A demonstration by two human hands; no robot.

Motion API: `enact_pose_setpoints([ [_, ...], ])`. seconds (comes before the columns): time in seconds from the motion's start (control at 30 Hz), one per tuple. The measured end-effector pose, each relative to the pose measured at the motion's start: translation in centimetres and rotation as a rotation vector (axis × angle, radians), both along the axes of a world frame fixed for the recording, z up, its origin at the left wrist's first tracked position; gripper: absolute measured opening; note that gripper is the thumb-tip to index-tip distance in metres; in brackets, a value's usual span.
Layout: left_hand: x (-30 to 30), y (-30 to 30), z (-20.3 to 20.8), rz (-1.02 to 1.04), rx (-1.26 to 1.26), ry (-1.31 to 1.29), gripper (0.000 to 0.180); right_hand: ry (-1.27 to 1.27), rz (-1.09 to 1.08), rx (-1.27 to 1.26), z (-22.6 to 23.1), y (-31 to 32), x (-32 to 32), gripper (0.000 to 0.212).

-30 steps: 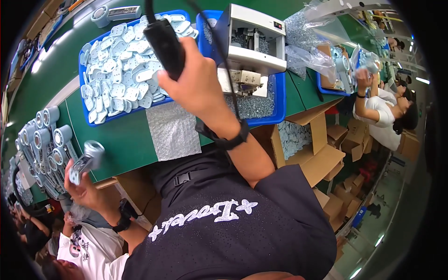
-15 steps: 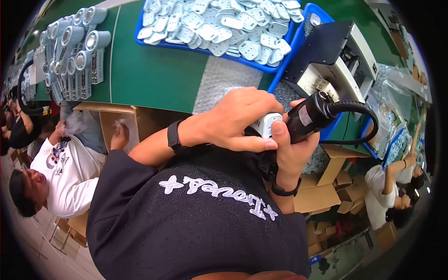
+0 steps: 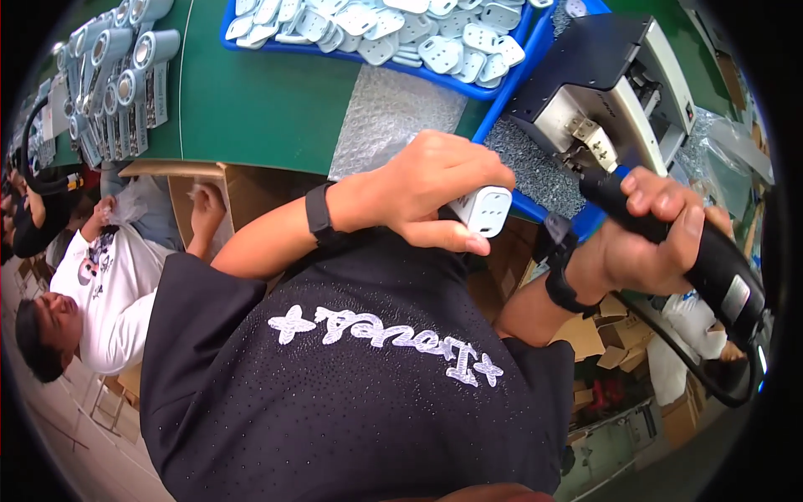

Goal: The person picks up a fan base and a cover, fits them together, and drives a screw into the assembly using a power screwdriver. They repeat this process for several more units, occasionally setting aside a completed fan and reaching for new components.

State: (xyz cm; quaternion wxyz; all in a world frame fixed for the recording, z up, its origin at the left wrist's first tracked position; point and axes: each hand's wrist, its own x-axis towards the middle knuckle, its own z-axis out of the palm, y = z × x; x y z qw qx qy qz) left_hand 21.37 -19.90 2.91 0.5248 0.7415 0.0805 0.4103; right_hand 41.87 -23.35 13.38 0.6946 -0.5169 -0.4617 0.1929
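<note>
My left hand (image 3: 422, 188) is closed around a small white plastic housing (image 3: 490, 209). Its end face, with several small holes and a dark slot, points toward me. On the right, my right hand (image 3: 648, 230) grips a black electric screwdriver (image 3: 726, 289) held aslant, with a cable at its rear end. The screwdriver's blue-tipped front end is at the metal outlet (image 3: 590, 138) of a screw feeder (image 3: 577, 71); whether it touches a screw there is too small to tell.
A blue bin (image 3: 481, 86) of pale blue plastic plates stands on the green table (image 3: 251, 109). Beside it, a blue tray holds many small screws (image 3: 535, 163). Bubble wrap (image 3: 393, 113) lies nearby. Pale blue handled parts (image 3: 125, 75) stand at left, near a seated person (image 3: 109, 301).
My right hand has carried the screwdriver away from the housing, right and up to the feeder, turning it over. My left hand keeps the housing. The view has shifted slightly.
</note>
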Motion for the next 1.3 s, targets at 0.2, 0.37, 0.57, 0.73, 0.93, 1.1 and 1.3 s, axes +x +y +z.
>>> enact_pose_setpoints([
  [0.2,0.1,-0.1,-0.3,0.024,0.031,0.006,0.054,0.191,0.270,0.061,6.5,-5.3,-4.6,0.028],
  [0.37,0.4,-0.1,-0.7,0.040,0.038,-0.009,0.055,0.121,0.589,0.045,6.6,-4.0,-4.3,0.036],
  [0.57,0.5,-0.2,-0.4,0.026,0.021,-0.034,0.054,0.134,0.600,0.016,6.3,-3.8,-4.8,0.035],
  [0.73,0.5,0.0,-0.4,0.015,0.013,-0.035,0.054,0.091,0.530,0.029,6.2,-4.3,-6.0,0.035],
  [0.93,0.5,0.1,-0.8,0.029,0.018,-0.036,0.054,0.031,0.153,0.152,4.9,-3.9,-5.1,0.029],
  [1.1,0.8,-0.1,-0.4,0.024,0.030,-0.049,0.055,-0.355,-0.068,-0.022,-0.6,-0.2,3.2,0.025],
  [1.3,0.3,-0.1,-0.5,0.022,0.026,0.005,0.056,0.132,0.265,0.024,2.9,-3.6,-1.6,0.039],
])
